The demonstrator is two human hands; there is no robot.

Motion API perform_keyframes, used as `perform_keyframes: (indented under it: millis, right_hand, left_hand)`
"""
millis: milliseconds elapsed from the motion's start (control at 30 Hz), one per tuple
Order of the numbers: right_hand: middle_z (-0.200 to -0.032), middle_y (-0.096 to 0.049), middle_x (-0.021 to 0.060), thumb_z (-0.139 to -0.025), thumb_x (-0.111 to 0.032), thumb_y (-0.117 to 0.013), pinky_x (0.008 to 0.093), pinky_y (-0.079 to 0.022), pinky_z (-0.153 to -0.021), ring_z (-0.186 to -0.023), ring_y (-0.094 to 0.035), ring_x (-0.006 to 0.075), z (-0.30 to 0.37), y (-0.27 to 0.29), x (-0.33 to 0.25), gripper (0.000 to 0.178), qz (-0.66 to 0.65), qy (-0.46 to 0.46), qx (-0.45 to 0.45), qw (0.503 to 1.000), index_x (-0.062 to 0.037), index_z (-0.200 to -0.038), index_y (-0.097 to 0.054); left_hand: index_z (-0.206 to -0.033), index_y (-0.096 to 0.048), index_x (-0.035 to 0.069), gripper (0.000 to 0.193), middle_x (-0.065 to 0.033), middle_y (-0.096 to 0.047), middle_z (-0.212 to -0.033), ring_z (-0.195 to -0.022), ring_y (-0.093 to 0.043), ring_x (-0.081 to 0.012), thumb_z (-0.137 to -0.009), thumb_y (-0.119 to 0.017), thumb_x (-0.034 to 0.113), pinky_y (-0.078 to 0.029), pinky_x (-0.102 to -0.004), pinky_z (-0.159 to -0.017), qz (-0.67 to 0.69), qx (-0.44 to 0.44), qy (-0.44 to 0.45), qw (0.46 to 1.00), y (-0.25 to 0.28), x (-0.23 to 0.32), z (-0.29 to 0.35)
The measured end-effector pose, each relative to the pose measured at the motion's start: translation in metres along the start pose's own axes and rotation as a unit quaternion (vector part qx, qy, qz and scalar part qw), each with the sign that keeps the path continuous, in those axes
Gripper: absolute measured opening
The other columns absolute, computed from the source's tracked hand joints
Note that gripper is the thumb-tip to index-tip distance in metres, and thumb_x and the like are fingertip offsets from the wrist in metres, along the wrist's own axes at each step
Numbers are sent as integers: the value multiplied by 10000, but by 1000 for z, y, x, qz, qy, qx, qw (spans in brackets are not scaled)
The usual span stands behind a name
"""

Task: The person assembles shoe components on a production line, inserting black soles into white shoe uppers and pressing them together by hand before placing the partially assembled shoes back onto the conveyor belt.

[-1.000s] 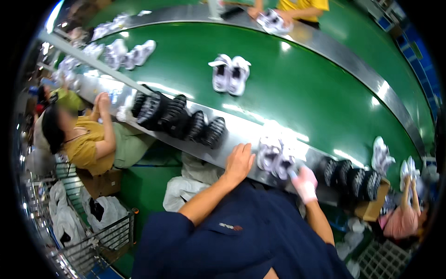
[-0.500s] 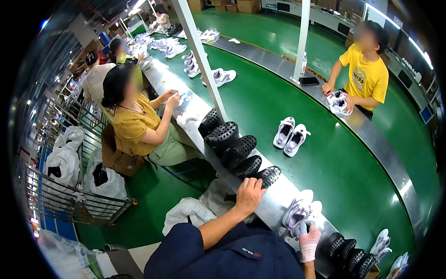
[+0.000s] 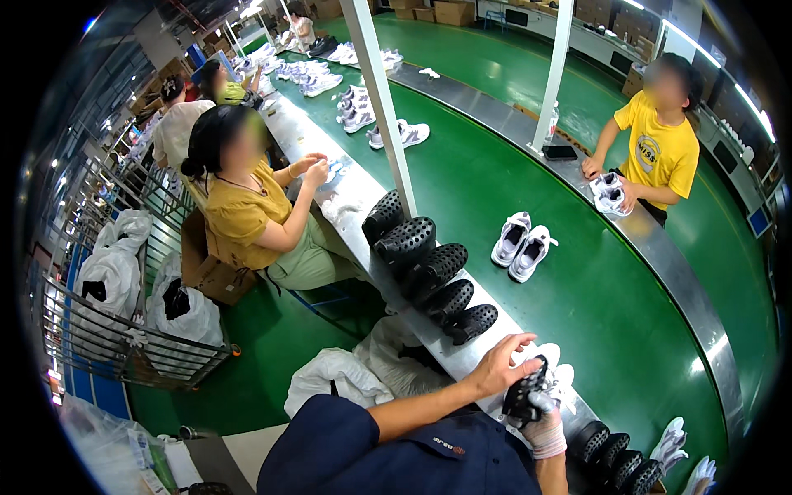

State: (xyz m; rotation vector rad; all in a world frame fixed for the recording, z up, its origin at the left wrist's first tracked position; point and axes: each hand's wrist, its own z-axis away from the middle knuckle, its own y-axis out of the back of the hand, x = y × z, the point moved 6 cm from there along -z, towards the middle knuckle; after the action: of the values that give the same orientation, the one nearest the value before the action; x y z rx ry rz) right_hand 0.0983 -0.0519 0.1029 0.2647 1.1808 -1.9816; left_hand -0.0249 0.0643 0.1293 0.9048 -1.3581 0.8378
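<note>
My right hand (image 3: 544, 426), in a pale striped glove, grips a black perforated plastic shoe tree (image 3: 521, 403), tilted above the bench edge. At its upper end is my bare left hand (image 3: 497, 366), fingers stretched and apart, thumb at or touching the shoe tree; full contact is hard to make out. Just behind both hands a pair of white sneakers (image 3: 561, 381) stands partly hidden. Several more black shoe trees (image 3: 437, 266) line the metal bench to the left, the closest one (image 3: 470, 324) beside my left hand. Another group of black shoe trees (image 3: 615, 450) lies to the right.
Past the metal bench (image 3: 355, 239) runs a green conveyor belt (image 3: 594, 280) carrying white sneakers (image 3: 525, 246). A white post (image 3: 379, 107) rises at the bench. One person in yellow (image 3: 247, 206) sits at left; another (image 3: 656, 140) stands across, holding sneakers. White sacks (image 3: 338, 379) lie below the bench.
My left hand has left the nearest black shoe tree in the row and moved right. My right hand has lifted, now with a black shoe tree in it. The view has shifted slightly.
</note>
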Motion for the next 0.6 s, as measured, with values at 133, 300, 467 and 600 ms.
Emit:
perform_keyframes:
  millis: [133,300,467,600]
  right_hand:
    - [-939,-697,113,-871,-347,-717,324,-532,-817,-876,-668,203,-5,-15,7,457,72,49,26,996,1,-1159,-645]
    - [-907,-705,200,-942,-355,-684,385,-517,-772,-829,-678,287,16,-11,-25,447,547,203,171,794,51,-1123,-629]
    - [-814,-692,167,-947,-299,-689,382,-504,-687,-704,-629,234,12,-3,-16,360,532,193,193,802,41,-1057,-643]
    - [-731,-648,95,-973,-281,-670,352,-469,-625,-640,-522,156,17,0,-14,310,523,179,215,805,28,-994,-656]
  left_hand:
    - [-1175,-647,3,344,-63,-668,-1030,-925,-604,-108,-1001,-638,299,-489,-263,-809,354,-212,165,896,-44,-32,-12]
    - [-888,-670,8,276,-22,-650,-778,-714,-569,-90,-996,-624,259,-452,-249,-668,134,-10,132,982,-25,-60,-25]
    - [-804,-642,-7,350,-46,-610,-674,-629,-530,-110,-991,-618,288,-429,-302,-593,30,96,121,988,-23,-63,-18]
    - [-813,-638,-17,370,-89,-581,-642,-594,-527,-159,-1004,-593,296,-432,-348,-575,33,88,93,991,-33,-53,-17]
